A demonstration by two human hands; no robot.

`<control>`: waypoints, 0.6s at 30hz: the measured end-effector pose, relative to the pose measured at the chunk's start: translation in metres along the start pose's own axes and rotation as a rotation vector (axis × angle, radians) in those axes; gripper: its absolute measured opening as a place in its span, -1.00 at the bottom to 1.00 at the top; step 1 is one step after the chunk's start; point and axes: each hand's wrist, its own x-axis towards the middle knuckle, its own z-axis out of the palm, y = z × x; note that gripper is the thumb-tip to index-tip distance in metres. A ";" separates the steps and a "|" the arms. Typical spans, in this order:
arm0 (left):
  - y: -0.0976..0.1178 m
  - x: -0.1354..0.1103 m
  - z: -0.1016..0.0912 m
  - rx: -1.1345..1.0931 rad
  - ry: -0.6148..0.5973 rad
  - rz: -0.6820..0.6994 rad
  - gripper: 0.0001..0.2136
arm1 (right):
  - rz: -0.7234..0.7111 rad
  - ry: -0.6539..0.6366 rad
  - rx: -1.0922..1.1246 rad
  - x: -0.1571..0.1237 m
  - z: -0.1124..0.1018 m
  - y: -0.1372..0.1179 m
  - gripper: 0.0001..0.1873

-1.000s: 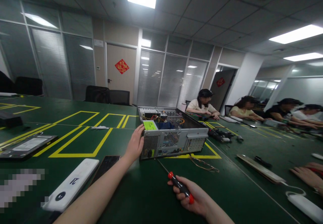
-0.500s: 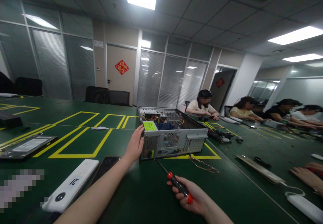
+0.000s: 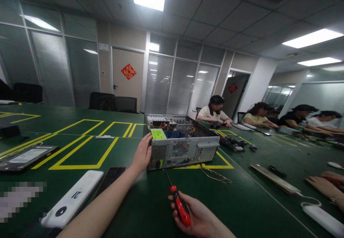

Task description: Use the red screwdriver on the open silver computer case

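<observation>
A silver computer case (image 3: 192, 152) lies on its side, its top uncovered, with wires and a power supply bearing a yellow-green label (image 3: 158, 134) inside. My left hand (image 3: 143, 151) grips its near left corner, fingers laid along the side and over the upper edge. In front of the case, my right hand (image 3: 189, 211) is closed around the red and black handle of a screwdriver (image 3: 179, 204). The shaft points up and left to the case's lower edge; whether the tip touches it, I cannot tell. Thin wires (image 3: 216, 176) lie by the case's near right side.
Left on the green table stand a white device marked 21 (image 3: 72, 198), a dark phone-like slab (image 3: 111, 179) and a hard drive (image 3: 28, 156). Rightward are black cables (image 3: 233, 143), a long pale bar (image 3: 274, 179) and a co-worker's hands (image 3: 324, 186). Several people sit farther back.
My right hand has moved left with the screwdriver, whose handle has turned to show more red and whose shaft stands steeper. My left hand stays on the case.
</observation>
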 end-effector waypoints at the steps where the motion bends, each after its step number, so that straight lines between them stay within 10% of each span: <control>1: 0.000 0.000 0.000 0.001 0.000 -0.001 -0.61 | 0.009 0.002 0.016 0.000 -0.001 0.000 -0.63; 18: 0.001 0.001 0.000 0.006 -0.005 -0.003 -0.61 | -0.013 -0.026 0.071 -0.005 -0.008 -0.005 -0.64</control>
